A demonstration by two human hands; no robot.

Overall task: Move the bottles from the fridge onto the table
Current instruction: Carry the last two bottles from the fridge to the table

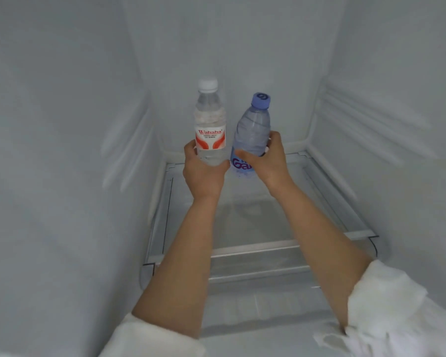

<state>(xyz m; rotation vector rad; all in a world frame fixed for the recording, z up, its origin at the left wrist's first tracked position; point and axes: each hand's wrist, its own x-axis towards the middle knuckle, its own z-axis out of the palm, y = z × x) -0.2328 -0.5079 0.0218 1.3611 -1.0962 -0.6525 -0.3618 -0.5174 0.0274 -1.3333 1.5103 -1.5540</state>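
Both of my arms reach deep into the fridge. My left hand [204, 173] grips the lower part of a clear bottle with a white cap and a red-and-white label [209, 124], held upright. My right hand [268, 158] wraps around the middle of a bluish bottle with a purple cap [252, 130], tilted slightly to the right. The two bottles are side by side, almost touching, lifted above the glass shelf [242, 217] near the back wall.
White fridge walls close in on the left [62, 150] and right [397, 124], with moulded shelf rails. The glass shelf has a metal front trim [255, 247]; a second shelf edge lies just below it. White sleeves show at the bottom corners.
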